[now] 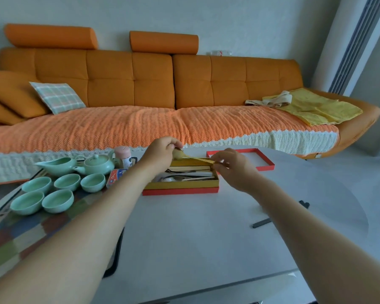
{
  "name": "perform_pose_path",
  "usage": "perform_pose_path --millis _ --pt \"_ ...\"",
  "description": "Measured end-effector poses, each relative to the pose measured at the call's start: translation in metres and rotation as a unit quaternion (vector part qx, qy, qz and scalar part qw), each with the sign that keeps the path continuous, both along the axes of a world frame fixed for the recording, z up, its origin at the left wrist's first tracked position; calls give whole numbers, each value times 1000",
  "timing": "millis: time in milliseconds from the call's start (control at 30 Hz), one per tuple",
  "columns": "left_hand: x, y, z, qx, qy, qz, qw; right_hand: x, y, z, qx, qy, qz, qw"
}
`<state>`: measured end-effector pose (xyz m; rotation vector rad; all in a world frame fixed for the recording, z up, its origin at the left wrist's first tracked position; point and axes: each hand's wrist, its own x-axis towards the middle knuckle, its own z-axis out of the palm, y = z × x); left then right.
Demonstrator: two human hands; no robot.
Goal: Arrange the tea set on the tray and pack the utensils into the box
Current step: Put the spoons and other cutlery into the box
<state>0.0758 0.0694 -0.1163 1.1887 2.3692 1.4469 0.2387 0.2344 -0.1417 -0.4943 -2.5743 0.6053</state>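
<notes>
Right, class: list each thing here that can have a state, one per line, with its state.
box: open, utensils inside
box lid: off, lying behind the box
teapot: lid on, upright
cups: five, upright, look empty
left hand: gripping a wooden utensil
right hand: pinching a yellow strip

This is a home living room. A long orange sofa [154, 84] with bolster headrests, a plaid cushion [58, 97] and a knitted orange throw [140, 126] runs along the far wall. On the near white bench [195, 238], a green tea set [75, 172] stands at the left.
</notes>
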Motion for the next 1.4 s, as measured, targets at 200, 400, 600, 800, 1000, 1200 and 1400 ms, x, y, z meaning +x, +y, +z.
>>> perform_pose_path --millis 200,400,600,800,1000,1200,1400 --pt "-35 -11 -12 3 8 77 997 -45 -9 -5 43 18 8 999" --pt "-60 -14 -48 -146 182 -5 972 -81 -11 -19 79 -37 -38 995" --pt "-64 -3 -62 -125 195 8 973 -95 -8 -29 115 -75 -128 982" --pt "-55 -4 -60 -243 240 -8 940 -99 -11 -27 75 -139 -117 981" --pt "-44 -2 -50 -276 259 -1 925 -83 -13 -15 -2 -112 -89 990" --pt "1 25 -30 -161 314 -23 935 -40 -4 6 -9 -20 -62 998" --pt "71 54 -24 -103 295 -105 944 37 21 11 33 -108 -81 990"
